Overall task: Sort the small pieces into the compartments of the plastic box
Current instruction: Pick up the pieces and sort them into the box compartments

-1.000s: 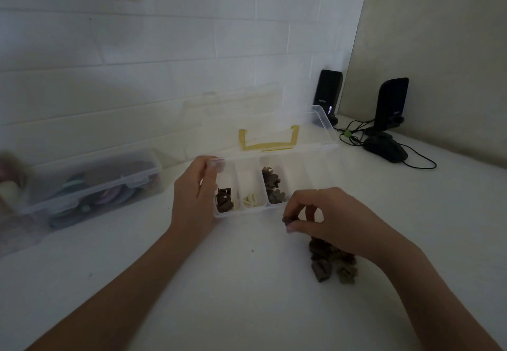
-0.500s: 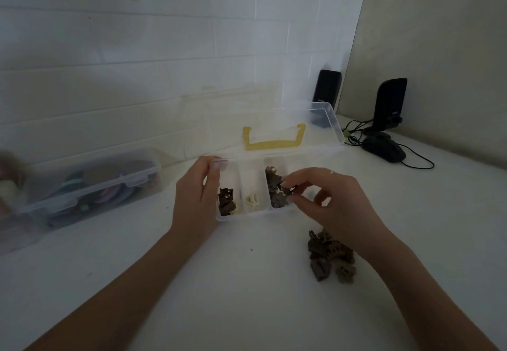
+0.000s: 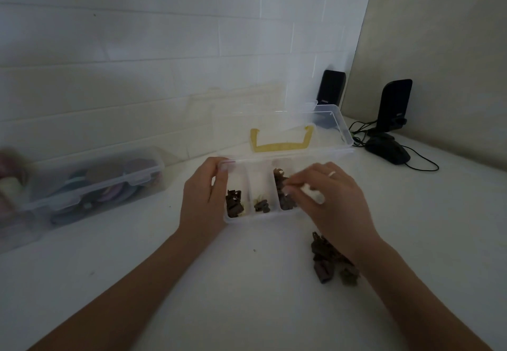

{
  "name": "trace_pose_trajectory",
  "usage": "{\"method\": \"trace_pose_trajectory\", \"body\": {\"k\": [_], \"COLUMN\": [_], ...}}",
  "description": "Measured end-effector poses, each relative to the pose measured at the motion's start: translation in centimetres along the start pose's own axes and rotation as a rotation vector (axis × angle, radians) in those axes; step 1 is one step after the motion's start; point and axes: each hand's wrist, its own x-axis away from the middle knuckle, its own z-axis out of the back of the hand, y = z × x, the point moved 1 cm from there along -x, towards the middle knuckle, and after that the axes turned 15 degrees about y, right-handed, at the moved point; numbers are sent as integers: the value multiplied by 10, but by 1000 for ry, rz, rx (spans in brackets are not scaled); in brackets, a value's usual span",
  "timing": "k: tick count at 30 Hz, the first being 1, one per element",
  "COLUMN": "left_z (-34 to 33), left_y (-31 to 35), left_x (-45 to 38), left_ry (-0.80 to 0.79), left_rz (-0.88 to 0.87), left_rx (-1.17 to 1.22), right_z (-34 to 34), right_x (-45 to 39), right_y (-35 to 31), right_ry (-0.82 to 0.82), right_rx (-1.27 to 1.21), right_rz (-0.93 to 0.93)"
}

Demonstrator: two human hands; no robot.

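My right hand (image 3: 332, 199) has moved from the pile (image 3: 329, 260) over the box (image 3: 238, 217) my left hand (image 3: 203, 199) steadies, fingertips seemingly pinched, contents unclear.

White table (image 3: 247, 309), open clear compartment box (image 3: 290, 213) at centre, loose pile of brown pieces (image 3: 326, 263) near right, closed storage container (image 3: 90, 186) far left, two black speakers (image 3: 330, 90) and a mouse (image 3: 389, 151) far right.
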Motion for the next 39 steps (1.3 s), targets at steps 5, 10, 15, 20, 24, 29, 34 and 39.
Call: {"method": "trace_pose_trajectory", "body": {"k": [5, 10, 15, 20, 24, 29, 34, 39], "left_z": [2, 4, 5, 5, 4, 4, 4, 4], "left_y": [-1, -7, -15, -20, -21, -23, -21, -20], "left_x": [-2, -6, -10, -10, -10, -10, -10, -10], "left_ry": [20, 48, 60, 71, 73, 82, 85, 74], "left_rz": [22, 71, 107, 150, 140, 146, 152, 135], "left_rx": [-24, -12, -33, -16, -29, -14, -5, -22], "right_z": [23, 31, 37, 26, 31, 30, 23, 20], "right_x": [-4, -9, -10, 6, 6, 5, 1, -7], "right_y": [30, 33, 36, 35, 40, 41, 36, 26], "right_ry": [-350, -288, -483, -980, -1024, -995, -802, -544], "right_rx": [84, 37, -158, -122, -68, -152, -205, -416], "right_rz": [-158, -142, -204, -284, -325, -255, -177, -311]}}
